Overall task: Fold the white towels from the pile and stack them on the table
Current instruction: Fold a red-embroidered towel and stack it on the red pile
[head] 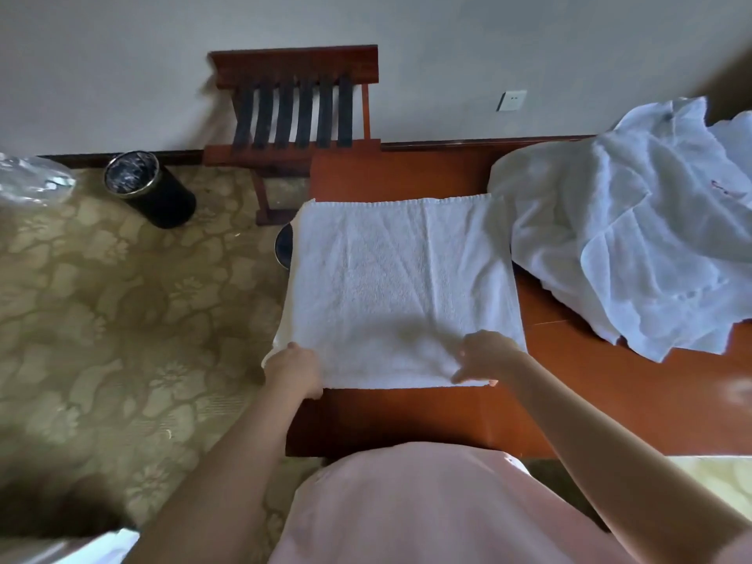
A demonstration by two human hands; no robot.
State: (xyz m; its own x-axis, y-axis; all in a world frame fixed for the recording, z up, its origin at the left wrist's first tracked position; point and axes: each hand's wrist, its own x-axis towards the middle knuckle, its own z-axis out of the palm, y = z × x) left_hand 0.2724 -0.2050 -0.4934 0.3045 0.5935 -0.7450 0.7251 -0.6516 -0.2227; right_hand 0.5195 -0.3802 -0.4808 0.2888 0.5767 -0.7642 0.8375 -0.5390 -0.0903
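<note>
"At the near edge of the white towel [401, 287], what have the two grips got?" asks the first.

"The left grip [295, 370] has its fingers curled round the near-left corner and holds it, just where the cloth hangs off the end of the worktop [407, 417]. The right grip [484, 358] lies on the near-right part. Its fingertips are blurred, yet thumb and fingers close on the hem and pinch it."

"And the towel itself?"

"Spread flat on the left end of the reddish-brown worktop, with a crease running down from the far edge in its right half. Its left side overhangs the worktop a little."

"Where is the rest of the laundry?"

"The pile of white towels [630, 238] sits crumpled on the right side of the worktop, touching the flat towel's far-right corner."

"What lies beyond?"

"A wooden luggage rack [297, 111] with dark straps stands against the wall past the worktop's far-left corner. Left of it a black waste bin [146, 189] stands on the patterned carpet [122, 319]. A clear plastic bag [28, 177] shows at the left edge, and a wall socket [512, 100] sits above the worktop's far side. At the bottom, the person's pink garment [427, 506] meets the worktop's near edge."
</note>
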